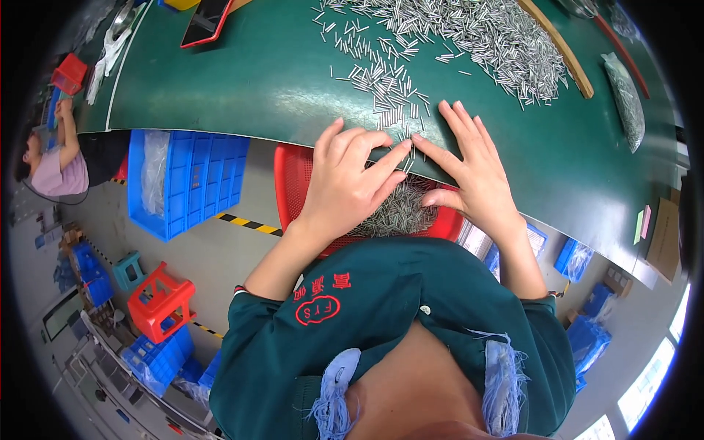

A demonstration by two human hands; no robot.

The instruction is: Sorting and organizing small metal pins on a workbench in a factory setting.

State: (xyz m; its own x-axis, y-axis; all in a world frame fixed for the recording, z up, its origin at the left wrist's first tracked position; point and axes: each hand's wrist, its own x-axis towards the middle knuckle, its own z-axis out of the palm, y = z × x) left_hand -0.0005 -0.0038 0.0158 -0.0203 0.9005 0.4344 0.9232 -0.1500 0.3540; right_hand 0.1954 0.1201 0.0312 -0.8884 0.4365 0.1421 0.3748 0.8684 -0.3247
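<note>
Both hands are at the near edge of a green table (242,95), over small silver metal pins (392,116). My left hand (348,180) has bent, separated fingers; its index fingertip touches a few pins at the edge, and the thumb lies just below. From the other side, my right hand (473,172) reaches in with fingers spread, its index fingertip on the same pins and its thumb lower. Neither hand grips anything. Beneath the edge, partly hidden by my hands, a red plastic basket (292,183) holds many pins (400,213).
A big pin heap (484,37) lies farther back beside a wooden strip (561,48). A red-edged phone (205,22) is at the far left, a plastic-wrapped packet (623,103) at the right. Blue crates (213,172) and a red stool (161,301) stand left; a person (59,161) sits beyond.
</note>
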